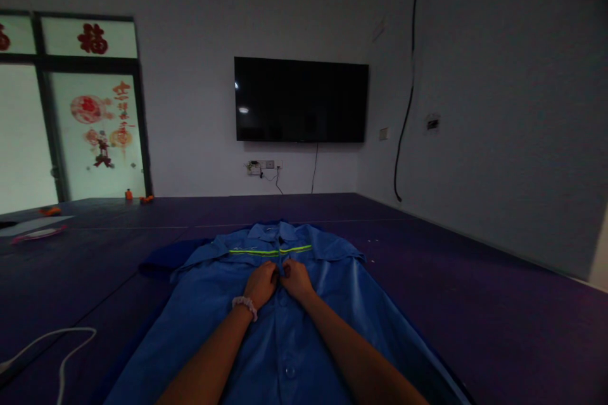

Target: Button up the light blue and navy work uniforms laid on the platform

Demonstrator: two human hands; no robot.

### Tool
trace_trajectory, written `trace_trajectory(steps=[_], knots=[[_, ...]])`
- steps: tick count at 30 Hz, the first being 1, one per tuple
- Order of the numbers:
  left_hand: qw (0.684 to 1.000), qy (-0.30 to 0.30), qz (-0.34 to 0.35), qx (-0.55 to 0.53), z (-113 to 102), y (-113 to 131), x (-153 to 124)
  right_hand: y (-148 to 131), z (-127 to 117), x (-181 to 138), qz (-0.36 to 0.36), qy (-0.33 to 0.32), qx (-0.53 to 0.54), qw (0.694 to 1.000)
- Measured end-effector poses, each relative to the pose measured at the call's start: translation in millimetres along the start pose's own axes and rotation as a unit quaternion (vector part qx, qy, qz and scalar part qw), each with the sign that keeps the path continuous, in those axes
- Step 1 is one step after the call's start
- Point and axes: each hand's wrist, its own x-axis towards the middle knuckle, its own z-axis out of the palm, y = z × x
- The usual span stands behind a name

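Observation:
A blue short-sleeved work shirt point(327, 329) lies spread front side up, its collar point(272, 231) pointing away from me. A yellow-green stripe point(297, 248) crosses its chest. My left hand point(261, 283), with a pale scrunchie point(245, 307) at the wrist, pinches the front placket just below the stripe. Opposite it, my right hand point(296, 279) has its fingers closed on the placket's other side. The fingertips nearly meet and hide the exact spot they grip. Lower on the placket, a button point(289, 371) shows.
Darker blue cloth point(171, 257) sticks out beneath the shirt's left side. A white cable point(71, 330) lies at the lower left on the dark purple surface point(498, 304). Small orange objects point(146, 199) stand near the far left edge. A television point(301, 101) hangs on the wall.

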Motion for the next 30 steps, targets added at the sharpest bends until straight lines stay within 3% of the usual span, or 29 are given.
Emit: trace_trajectory(steps=[30], knots=[[1.0, -0.004, 0.0, 0.009, -2.4, 3.1, -2.8, -5.1, -2.9, -4.2, -0.006, -0.017, -0.049, 0.999]])
